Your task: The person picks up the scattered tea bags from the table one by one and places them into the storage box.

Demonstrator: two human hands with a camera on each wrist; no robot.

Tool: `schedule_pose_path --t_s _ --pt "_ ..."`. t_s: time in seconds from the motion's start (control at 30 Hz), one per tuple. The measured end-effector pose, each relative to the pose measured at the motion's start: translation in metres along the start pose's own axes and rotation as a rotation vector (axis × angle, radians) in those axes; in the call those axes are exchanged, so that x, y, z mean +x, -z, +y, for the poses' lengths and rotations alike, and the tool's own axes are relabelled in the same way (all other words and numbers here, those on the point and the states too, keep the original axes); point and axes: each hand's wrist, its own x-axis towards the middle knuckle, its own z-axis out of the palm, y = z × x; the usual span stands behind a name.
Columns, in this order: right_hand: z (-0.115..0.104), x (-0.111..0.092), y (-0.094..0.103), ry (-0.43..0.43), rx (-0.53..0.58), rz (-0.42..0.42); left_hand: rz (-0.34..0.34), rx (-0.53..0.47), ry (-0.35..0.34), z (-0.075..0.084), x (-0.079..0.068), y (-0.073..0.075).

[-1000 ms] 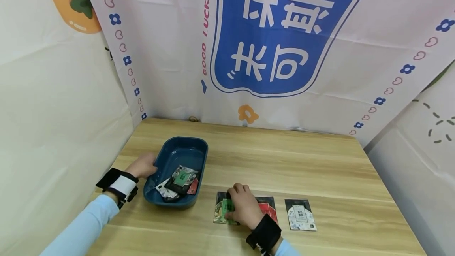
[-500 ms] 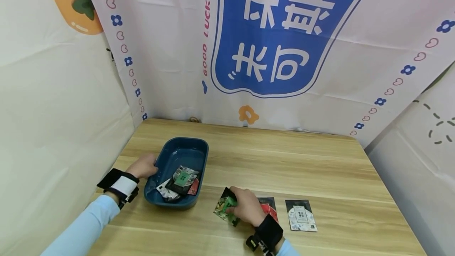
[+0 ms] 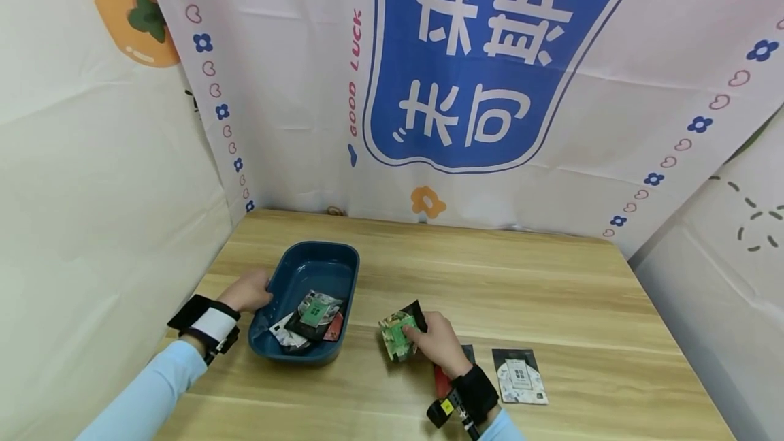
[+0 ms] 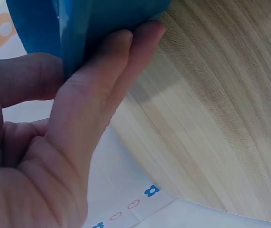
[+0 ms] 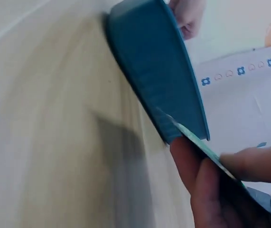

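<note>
My left hand (image 3: 250, 290) grips the left rim of a deep blue plastic bin (image 3: 352, 284); in the left wrist view its fingers (image 4: 85, 95) pinch the bin wall (image 4: 73, 38). Inside the bin's near end lie several flat packets (image 3: 314, 313) in black, white, green and red. A green and black packet (image 3: 397, 337) hangs over the table, pinched between the thumb and fingers of my right hand (image 3: 439, 342). Edge-on in the right wrist view, that packet (image 5: 197, 141) overlaps the bin's side (image 5: 156, 61). A red and black packet (image 3: 442, 382) lies partly hidden beneath my right wrist.
A white and black packet (image 3: 520, 376) lies flat on the wooden table (image 3: 588, 305), right of my right hand. Printed cloth (image 3: 294, 87) hangs along the table's back edge, with pale cloth at both sides. Each wrist carries a black strap.
My right hand has picked the green packet up off the table and tilted it, shifting slightly away from me. The left hand keeps its hold on the bin.
</note>
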Motion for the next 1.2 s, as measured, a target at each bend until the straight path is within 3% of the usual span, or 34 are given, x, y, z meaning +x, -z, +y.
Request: schedule_pose_path --t_s 0.33,0.77,1.2 --pt "-0.002 0.009 0.007 -0.098 0.151 0.118 -0.007 -0.008 0.008 -0.002 0.000 -0.004" --pt "-0.001 0.020 0.008 -0.163 0.201 0.186 -0.027 -0.006 0.037 -0.001 -0.004 -0.005" --pt "-0.006 0.031 0.010 -0.118 0.214 0.210 0.000 -0.017 0.010 0.000 -0.002 -0.001"
